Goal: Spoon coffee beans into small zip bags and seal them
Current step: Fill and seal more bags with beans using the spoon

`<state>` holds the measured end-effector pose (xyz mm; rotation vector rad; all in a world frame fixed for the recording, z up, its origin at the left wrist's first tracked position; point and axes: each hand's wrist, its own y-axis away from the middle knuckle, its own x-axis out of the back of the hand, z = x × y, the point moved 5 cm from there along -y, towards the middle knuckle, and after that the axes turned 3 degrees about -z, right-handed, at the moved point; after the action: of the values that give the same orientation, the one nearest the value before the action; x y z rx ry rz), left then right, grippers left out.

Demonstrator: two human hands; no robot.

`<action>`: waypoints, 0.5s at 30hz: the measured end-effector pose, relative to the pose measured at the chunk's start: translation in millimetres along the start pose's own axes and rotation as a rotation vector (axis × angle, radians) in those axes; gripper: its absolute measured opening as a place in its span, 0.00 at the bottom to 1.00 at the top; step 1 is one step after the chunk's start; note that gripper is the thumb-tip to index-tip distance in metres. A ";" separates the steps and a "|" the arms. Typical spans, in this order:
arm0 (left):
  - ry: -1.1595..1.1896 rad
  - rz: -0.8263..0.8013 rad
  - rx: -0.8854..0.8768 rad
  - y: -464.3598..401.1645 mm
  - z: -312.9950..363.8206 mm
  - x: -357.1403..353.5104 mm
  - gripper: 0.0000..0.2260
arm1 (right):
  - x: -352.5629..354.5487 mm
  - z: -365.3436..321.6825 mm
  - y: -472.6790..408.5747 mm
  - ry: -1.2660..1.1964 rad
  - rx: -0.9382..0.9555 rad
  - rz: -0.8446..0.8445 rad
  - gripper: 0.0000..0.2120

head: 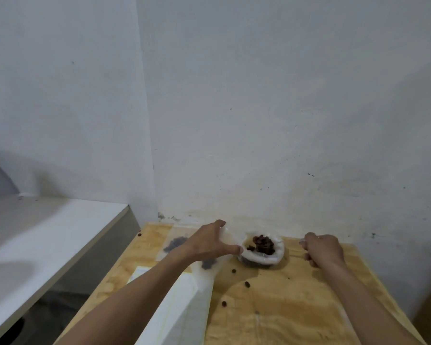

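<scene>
Dark coffee beans [263, 243] lie in a bowl lined with a rolled-down white plastic bag [264, 256] near the wall on the wooden table [279, 307]. My left hand [210, 242] rests spread over clear zip bags [224, 241] just left of the bowl, its thumb touching the bag's rim. A zip bag holding beans [176, 242] lies flat further left, and another bean patch [207, 263] shows under my left wrist. My right hand [322, 249] is a closed fist right of the bowl, apparently on a thin clear spoon handle [302, 241], which is hard to make out.
Loose beans [246, 284] are scattered on the table in front of the bowl. A stack of white plastic sheets [182, 307] lies under my left forearm. A white counter [47, 235] stands lower to the left. The wall rises right behind the table.
</scene>
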<state>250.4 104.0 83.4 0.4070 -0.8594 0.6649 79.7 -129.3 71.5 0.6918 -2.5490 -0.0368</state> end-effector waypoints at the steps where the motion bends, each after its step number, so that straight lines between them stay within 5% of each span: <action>1: -0.008 0.014 -0.012 2.3 -1.0 1.1 0.44 | 3.7 -5.1 0.4 -0.006 0.010 0.006 0.15; 15: 0.012 0.003 -0.030 6.8 -2.8 -3.6 0.45 | -5.7 -72.6 32.7 -0.037 0.204 -0.133 0.12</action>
<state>245.6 109.3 79.4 0.3747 -0.8582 0.6561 102.7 -90.8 137.5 0.9465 -2.5615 0.1694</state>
